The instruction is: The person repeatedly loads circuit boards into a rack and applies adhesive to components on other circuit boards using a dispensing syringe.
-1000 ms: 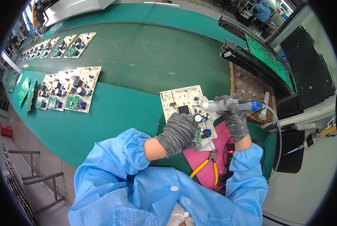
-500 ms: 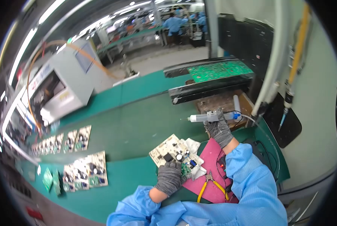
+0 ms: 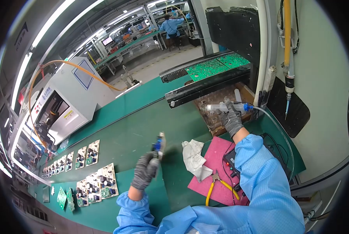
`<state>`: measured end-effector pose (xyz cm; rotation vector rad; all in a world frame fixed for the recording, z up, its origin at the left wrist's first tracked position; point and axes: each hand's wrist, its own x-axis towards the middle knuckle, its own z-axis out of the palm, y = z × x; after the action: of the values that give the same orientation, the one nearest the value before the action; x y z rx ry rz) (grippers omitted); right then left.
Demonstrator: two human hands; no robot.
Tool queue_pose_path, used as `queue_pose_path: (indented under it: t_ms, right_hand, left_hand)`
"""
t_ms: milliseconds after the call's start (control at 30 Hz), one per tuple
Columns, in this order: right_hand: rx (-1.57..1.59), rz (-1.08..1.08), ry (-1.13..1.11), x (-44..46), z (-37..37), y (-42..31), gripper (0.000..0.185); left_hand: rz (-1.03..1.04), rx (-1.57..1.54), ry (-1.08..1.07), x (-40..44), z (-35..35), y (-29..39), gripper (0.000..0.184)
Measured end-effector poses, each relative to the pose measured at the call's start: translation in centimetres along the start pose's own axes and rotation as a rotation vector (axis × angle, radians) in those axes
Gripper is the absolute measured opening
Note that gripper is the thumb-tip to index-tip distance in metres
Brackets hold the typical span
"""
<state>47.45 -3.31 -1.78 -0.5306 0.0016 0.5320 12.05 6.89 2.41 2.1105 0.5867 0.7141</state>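
Note:
My left hand (image 3: pixel 145 171), in a grey glove, grips a circuit board (image 3: pixel 159 145) that is lifted and seen almost edge-on, with blue parts on it; motion blurs it. My right hand (image 3: pixel 231 117), also gloved, is closed around a clear dispensing syringe (image 3: pixel 221 107) with a blue end cap and an air hose. The syringe lies level over a wooden box (image 3: pixel 211 121). Between my hands a crumpled white cloth (image 3: pixel 194 158) rests partly on a pink mat (image 3: pixel 205 187). Yellow-handled cutters (image 3: pixel 218 184) lie on that mat.
Rows of populated circuit boards (image 3: pixel 96 185) lie at the left, with green boards (image 3: pixel 65 199) beside them. A black rail (image 3: pixel 209 87) carries green panels (image 3: pixel 217 66) at the back. A white machine (image 3: pixel 71 95) stands back left. A black control box (image 3: pixel 232 163) sits by my right sleeve.
My left hand has picked the circuit board up off the white cloth and carried it left, turning it on edge. My right hand has shifted slightly up with the syringe.

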Motion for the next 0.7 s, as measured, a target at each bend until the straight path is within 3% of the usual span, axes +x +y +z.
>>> queue_pose_path:
  t_ms: [67, 167, 200, 267, 467, 600, 700]
  right_hand:
    - [-0.055, -0.015, 0.054, -0.4, 0.6, -0.2, 0.036]
    - [-0.253, -0.122, 0.056, -0.1, 0.7, -0.5, 0.037]
    - [-0.337, -0.170, 0.040, 0.0, 0.6, -0.5, 0.037]
    - [-0.383, -0.231, 0.068, 0.1, 0.6, -0.4, 0.041]
    - [-0.433, -0.246, 0.018, -0.4, 0.9, -0.7, 0.054]
    - [-0.396, -0.225, 0.056, 0.6, 0.3, -0.3, 0.055]
    - [-0.436, -0.196, 0.058, 0.6, 0.2, -0.3, 0.056]
  left_hand:
    - [-0.188, -0.175, 0.212, -0.9, -1.6, 0.7, 0.038]
    - [-0.249, -0.257, 0.355, -1.3, -4.3, -2.9, 0.045]
    - [-0.238, -0.556, 0.379, -1.4, -5.1, -4.8, 0.038]
    - [-0.242, -0.814, 0.495, -1.1, -5.3, -5.3, 0.041]
    - [-0.328, -1.290, 0.518, -2.4, -7.5, -12.4, 0.043]
    - [-0.410, -1.357, 0.527, -2.8, -8.0, -14.1, 0.037]
    - [-0.460, -1.336, 0.613, -2.4, -7.4, -11.7, 0.032]
